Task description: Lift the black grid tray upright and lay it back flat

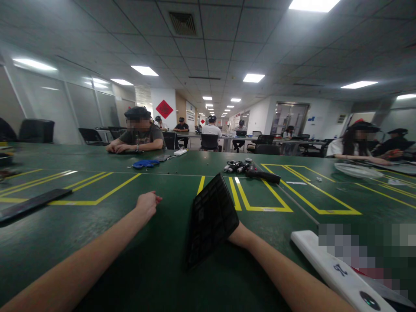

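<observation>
My right hand [239,235] grips the lower right edge of a flat black tray [212,219] with a grid of shallow compartments. Its fingers are mostly hidden behind the tray, which is tilted up on edge above the green table [130,268]. To the left of the tray, and apart from it, is my left hand [148,204]. That hand has its fingers curled in; its back faces me, so whatever they might hold is hidden. Motion blurs the picture somewhat.
A white power strip [338,268] lies at the right, near my forearm. Farther back are bundled cables [238,166], a black handle-like object [263,175] and a blue item [145,164]. A long dark bar [34,204] lies left. People sit across the table.
</observation>
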`<state>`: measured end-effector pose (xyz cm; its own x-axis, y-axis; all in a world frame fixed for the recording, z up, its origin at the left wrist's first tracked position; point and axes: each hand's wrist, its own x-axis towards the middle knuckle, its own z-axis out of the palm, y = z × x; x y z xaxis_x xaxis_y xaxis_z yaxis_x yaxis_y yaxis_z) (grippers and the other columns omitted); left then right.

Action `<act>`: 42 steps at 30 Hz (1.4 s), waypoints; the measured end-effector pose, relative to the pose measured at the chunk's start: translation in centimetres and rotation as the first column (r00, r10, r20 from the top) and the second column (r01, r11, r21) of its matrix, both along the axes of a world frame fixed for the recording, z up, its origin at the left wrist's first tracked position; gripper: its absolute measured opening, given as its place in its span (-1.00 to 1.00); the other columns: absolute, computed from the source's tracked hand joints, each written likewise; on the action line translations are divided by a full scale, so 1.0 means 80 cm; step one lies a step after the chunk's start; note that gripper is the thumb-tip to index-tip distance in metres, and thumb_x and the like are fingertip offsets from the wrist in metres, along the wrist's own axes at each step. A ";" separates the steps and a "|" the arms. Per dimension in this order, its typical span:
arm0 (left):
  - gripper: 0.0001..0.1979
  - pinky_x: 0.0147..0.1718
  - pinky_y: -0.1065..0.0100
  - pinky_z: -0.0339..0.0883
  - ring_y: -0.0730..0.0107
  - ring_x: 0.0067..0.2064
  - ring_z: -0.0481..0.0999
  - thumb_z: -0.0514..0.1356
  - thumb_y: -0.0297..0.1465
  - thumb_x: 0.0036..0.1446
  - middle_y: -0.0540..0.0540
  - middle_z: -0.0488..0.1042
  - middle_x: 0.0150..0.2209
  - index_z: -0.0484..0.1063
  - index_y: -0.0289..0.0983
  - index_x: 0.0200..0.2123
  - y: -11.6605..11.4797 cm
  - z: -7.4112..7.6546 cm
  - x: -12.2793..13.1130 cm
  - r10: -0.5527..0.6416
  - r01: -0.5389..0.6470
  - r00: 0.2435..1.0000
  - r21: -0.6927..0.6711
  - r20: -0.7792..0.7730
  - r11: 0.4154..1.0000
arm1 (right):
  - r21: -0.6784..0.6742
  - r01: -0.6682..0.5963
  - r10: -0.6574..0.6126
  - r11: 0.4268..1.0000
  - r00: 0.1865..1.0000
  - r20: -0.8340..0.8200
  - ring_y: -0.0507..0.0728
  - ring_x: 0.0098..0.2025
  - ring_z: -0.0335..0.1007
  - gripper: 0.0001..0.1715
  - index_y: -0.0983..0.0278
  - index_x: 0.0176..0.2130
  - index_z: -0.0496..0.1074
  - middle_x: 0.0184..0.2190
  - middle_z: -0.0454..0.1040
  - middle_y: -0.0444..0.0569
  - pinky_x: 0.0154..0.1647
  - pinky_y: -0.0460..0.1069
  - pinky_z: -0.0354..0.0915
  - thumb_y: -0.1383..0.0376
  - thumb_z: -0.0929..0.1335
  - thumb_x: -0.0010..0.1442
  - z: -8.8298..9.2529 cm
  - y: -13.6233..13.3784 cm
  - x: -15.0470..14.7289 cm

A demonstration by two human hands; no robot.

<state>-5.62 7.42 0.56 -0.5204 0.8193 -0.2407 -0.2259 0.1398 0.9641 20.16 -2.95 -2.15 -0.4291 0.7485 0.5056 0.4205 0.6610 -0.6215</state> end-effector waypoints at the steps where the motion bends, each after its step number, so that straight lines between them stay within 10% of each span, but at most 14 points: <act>1: -0.75 -0.57 0.54 0.23 0.62 -0.57 0.27 -0.11 -0.74 0.05 0.05 0.18 -0.53 0.22 -0.32 -0.39 -0.003 -0.002 0.006 -0.044 0.044 0.999 0.009 0.015 0.999 | 0.002 0.003 -0.003 1.000 1.000 0.000 0.21 -0.01 0.28 -0.59 0.26 -0.03 0.36 -0.10 0.41 0.04 0.04 0.09 0.22 0.27 0.28 0.10 0.001 0.000 0.000; 6: -0.92 -0.63 0.51 0.23 0.53 -0.58 0.37 0.07 -0.57 0.06 -0.04 0.36 -0.56 0.28 -0.37 -0.46 -0.034 -0.008 0.051 -0.391 0.388 0.920 0.081 0.024 0.918 | 0.044 0.007 -0.006 0.999 1.000 -0.021 0.22 -0.05 0.29 -0.70 0.30 -0.15 0.42 -0.15 0.44 0.07 0.04 0.11 0.19 0.29 0.27 0.09 -0.001 0.002 -0.003; 12: -0.71 -0.74 0.59 -0.14 0.69 -0.69 0.12 0.20 -0.21 -0.06 0.13 0.19 -0.66 0.36 -0.35 -0.43 -0.071 -0.001 0.068 -0.814 0.856 0.495 0.010 -0.304 0.517 | 0.034 -0.019 0.022 0.999 0.995 -0.092 0.16 -0.16 0.34 -0.76 0.32 -0.22 0.42 -0.23 0.45 0.03 -0.08 0.06 0.27 0.37 0.27 0.07 -0.003 0.003 -0.005; 15: -0.69 -0.72 0.57 -0.06 0.66 -0.65 0.18 0.21 -0.20 -0.08 0.11 0.24 -0.62 0.34 -0.34 -0.39 -0.076 -0.002 0.070 -0.839 0.894 0.390 -0.061 -0.379 0.443 | 0.025 -0.033 0.035 0.999 0.994 -0.103 0.13 -0.23 0.35 -0.78 0.33 -0.26 0.43 -0.28 0.46 0.01 -0.14 0.03 0.29 0.37 0.26 0.07 0.000 0.001 -0.005; 34: -0.70 -0.70 0.55 -0.09 0.63 -0.64 0.20 0.16 -0.17 -0.04 0.08 0.31 -0.59 0.27 -0.30 -0.40 -0.079 -0.005 0.074 -0.854 0.920 0.313 -0.090 -0.415 0.381 | -0.036 -0.039 0.035 0.999 0.994 -0.108 0.11 -0.31 0.37 -0.81 0.32 -0.35 0.45 -0.39 0.47 -0.04 -0.24 0.01 0.33 0.34 0.26 0.08 0.005 -0.002 -0.006; 42: -0.68 -0.67 0.53 -0.12 0.63 -0.64 0.14 0.17 -0.14 -0.08 0.10 0.27 -0.62 0.30 -0.32 -0.45 -0.084 -0.005 0.078 -0.810 0.892 0.367 -0.073 -0.458 0.445 | -0.027 -0.059 0.055 0.998 0.991 -0.123 0.11 -0.28 0.38 -0.77 0.32 -0.26 0.45 -0.30 0.48 -0.02 -0.19 0.01 0.32 0.36 0.26 0.09 0.010 -0.005 -0.009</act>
<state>0.62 0.71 0.16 0.4770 0.8782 -0.0352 0.2958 -0.1227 0.9473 19.46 -3.36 -1.35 -0.4076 0.7404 0.5344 0.3024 0.6617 -0.6861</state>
